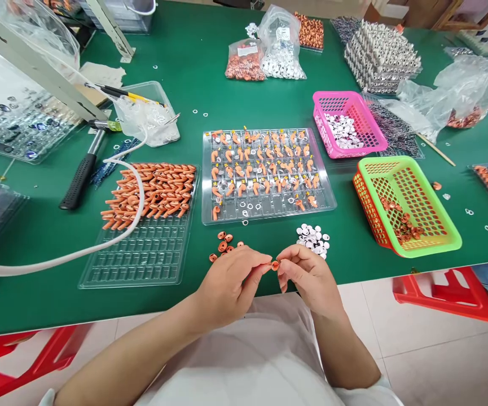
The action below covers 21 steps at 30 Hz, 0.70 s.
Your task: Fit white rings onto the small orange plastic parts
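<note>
My left hand [233, 282] pinches a small round orange part [275, 265] between thumb and fingertips, at the table's front edge. The thumb and fingers of my right hand [311, 279] close in at the part's right side; whether they grip it or something tiny is too small to tell. Just beyond my left hand lies a loose pile of orange-brown round parts [222, 246]. A heap of white discs [313, 239], some showing dark faces, lies beyond my right hand. Farther out sits a clear compartment tray [269, 212] with curved orange pieces in its cells.
At left, a clear tray [142, 254] carries rows of orange-brown tubes, crossed by a white hose [78, 256]. A hammer [80, 175] lies beyond. At right stand a pink basket [349, 151] of discs and a green basket [434, 245] with orange-brown parts. Plastic bags [284, 51] lie behind.
</note>
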Motion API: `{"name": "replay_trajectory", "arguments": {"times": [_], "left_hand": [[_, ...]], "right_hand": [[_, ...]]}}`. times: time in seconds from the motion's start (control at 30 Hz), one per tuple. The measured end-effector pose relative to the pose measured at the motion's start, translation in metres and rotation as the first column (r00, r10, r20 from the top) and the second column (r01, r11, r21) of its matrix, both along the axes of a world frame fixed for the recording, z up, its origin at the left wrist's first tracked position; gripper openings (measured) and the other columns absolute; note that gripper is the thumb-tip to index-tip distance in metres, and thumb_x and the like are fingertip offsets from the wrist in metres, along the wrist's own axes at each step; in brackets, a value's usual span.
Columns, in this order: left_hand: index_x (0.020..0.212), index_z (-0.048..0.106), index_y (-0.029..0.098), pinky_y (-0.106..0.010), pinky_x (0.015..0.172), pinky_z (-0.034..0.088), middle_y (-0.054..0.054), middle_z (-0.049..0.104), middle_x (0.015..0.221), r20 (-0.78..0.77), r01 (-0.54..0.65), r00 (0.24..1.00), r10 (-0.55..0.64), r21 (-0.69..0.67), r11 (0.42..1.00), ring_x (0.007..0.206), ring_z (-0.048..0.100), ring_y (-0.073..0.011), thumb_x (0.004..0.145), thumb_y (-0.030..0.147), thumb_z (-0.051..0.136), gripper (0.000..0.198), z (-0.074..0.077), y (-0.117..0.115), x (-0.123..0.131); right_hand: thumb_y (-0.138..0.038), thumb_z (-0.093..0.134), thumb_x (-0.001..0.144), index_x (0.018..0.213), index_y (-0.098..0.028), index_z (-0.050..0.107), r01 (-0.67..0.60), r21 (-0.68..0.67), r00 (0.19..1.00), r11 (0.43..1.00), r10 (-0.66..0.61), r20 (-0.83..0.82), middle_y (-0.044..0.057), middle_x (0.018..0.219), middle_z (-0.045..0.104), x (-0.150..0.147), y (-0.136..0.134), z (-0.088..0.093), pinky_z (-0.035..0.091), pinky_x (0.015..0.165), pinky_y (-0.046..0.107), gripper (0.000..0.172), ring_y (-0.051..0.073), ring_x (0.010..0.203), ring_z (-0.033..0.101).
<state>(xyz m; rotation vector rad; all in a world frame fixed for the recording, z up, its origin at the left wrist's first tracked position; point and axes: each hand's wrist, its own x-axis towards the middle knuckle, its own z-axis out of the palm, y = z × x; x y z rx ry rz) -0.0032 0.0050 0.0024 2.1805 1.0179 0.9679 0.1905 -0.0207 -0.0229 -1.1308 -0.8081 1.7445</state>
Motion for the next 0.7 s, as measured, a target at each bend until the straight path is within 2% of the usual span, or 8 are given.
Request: {"name": "replay_trajectory", "arguments": {"times": [0.13, 0.27, 0.33, 0.43, 0.5, 0.57, 0.63, 0.7], "left_hand": [[0.101, 0.064, 0.020, -0.031, 0.092, 0.052, -0.003, 0.078, 0.091, -0.007, -0.005, 1.000, 0.004, -0.069, 0.998, 0.080, 0.072, -0.0149, 0.091, 0.008, 0.054, 0.018, -0.002, 0.000, -0.002], [0.101, 0.065, 0.020, -0.033, 0.094, 0.053, -0.004, 0.078, 0.096, 0.057, -0.050, 0.996, 0.067, -0.257, 0.965, 0.084, 0.072, -0.0151, 0.091, 0.012, 0.055, 0.016, -0.002, 0.000, -0.002], [0.097, 0.066, 0.018, -0.030, 0.085, 0.057, -0.007, 0.077, 0.101, 0.119, -0.007, 0.991, 0.061, -0.408, 0.913, 0.087, 0.072, -0.0161, 0.090, 0.014, 0.056, 0.013, 0.000, 0.001, -0.001], [0.095, 0.065, 0.016, -0.026, 0.074, 0.060, -0.009, 0.073, 0.105, 0.192, 0.089, 0.981, 0.037, -0.607, 0.790, 0.088, 0.072, -0.0170, 0.087, 0.018, 0.060, 0.010, 0.003, 0.003, 0.000], [0.100, 0.064, 0.016, -0.025, 0.071, 0.060, -0.009, 0.072, 0.103, 0.188, 0.096, 0.981, 0.049, -0.691, 0.716, 0.081, 0.072, -0.0161, 0.086, 0.023, 0.065, 0.016, 0.004, 0.005, 0.000], [0.106, 0.064, 0.016, -0.025, 0.070, 0.059, -0.008, 0.071, 0.100, 0.177, 0.095, 0.983, 0.052, -0.728, 0.679, 0.077, 0.071, -0.0150, 0.085, 0.027, 0.068, 0.023, 0.005, 0.007, -0.001], [0.108, 0.065, 0.017, -0.025, 0.072, 0.059, -0.007, 0.072, 0.099, 0.185, 0.121, 0.983, 0.020, -0.716, 0.687, 0.080, 0.070, -0.0149, 0.087, 0.028, 0.067, 0.023, 0.006, 0.010, -0.003], [0.105, 0.069, 0.018, -0.025, 0.074, 0.057, -0.006, 0.072, 0.098, 0.185, 0.157, 0.982, -0.040, -0.675, 0.721, 0.082, 0.068, -0.0148, 0.089, 0.026, 0.064, 0.019, 0.007, 0.012, -0.003]], "right_hand": [[-0.035, 0.073, 0.085, 0.094, -0.020, 0.068, 0.048, 0.049, 0.998, 0.998, -0.050, 0.042, -0.001, 0.068, 0.066, 0.000, 0.001, 0.000, 0.057, 0.054, 0.027, 0.018, 0.013, 0.058, 0.062], [-0.031, 0.069, 0.088, 0.096, -0.023, 0.072, 0.054, 0.174, 0.985, 0.983, -0.081, 0.151, 0.001, 0.082, 0.067, 0.001, 0.000, 0.005, 0.058, 0.062, 0.027, 0.010, 0.012, 0.067, 0.063], [-0.027, 0.067, 0.090, 0.097, -0.026, 0.072, 0.011, 0.251, 0.973, 0.968, -0.069, 0.222, 0.001, 0.088, 0.066, 0.003, -0.001, 0.009, 0.057, 0.065, 0.027, 0.008, 0.012, 0.071, 0.063], [-0.022, 0.064, 0.092, 0.101, -0.028, 0.072, -0.078, 0.372, 0.934, 0.925, -0.063, 0.352, 0.002, 0.089, 0.065, 0.005, -0.001, 0.015, 0.055, 0.066, 0.028, 0.013, 0.014, 0.076, 0.063], [-0.019, 0.063, 0.093, 0.104, -0.029, 0.071, -0.164, 0.439, 0.893, 0.883, -0.055, 0.446, 0.002, 0.091, 0.066, 0.007, 0.000, 0.018, 0.054, 0.067, 0.029, 0.018, 0.015, 0.079, 0.063], [-0.015, 0.061, 0.093, 0.107, -0.030, 0.070, -0.243, 0.490, 0.859, 0.837, -0.050, 0.510, 0.003, 0.091, 0.068, 0.009, 0.000, 0.020, 0.053, 0.067, 0.030, 0.022, 0.016, 0.081, 0.063], [-0.013, 0.061, 0.092, 0.108, -0.030, 0.069, -0.283, 0.525, 0.844, 0.803, -0.052, 0.534, 0.003, 0.091, 0.068, 0.008, 0.001, 0.021, 0.053, 0.067, 0.030, 0.024, 0.016, 0.080, 0.064], [-0.013, 0.061, 0.092, 0.106, -0.029, 0.068, -0.275, 0.537, 0.843, 0.797, -0.069, 0.533, 0.002, 0.090, 0.069, 0.007, 0.001, 0.021, 0.053, 0.067, 0.030, 0.022, 0.016, 0.080, 0.064]]}}
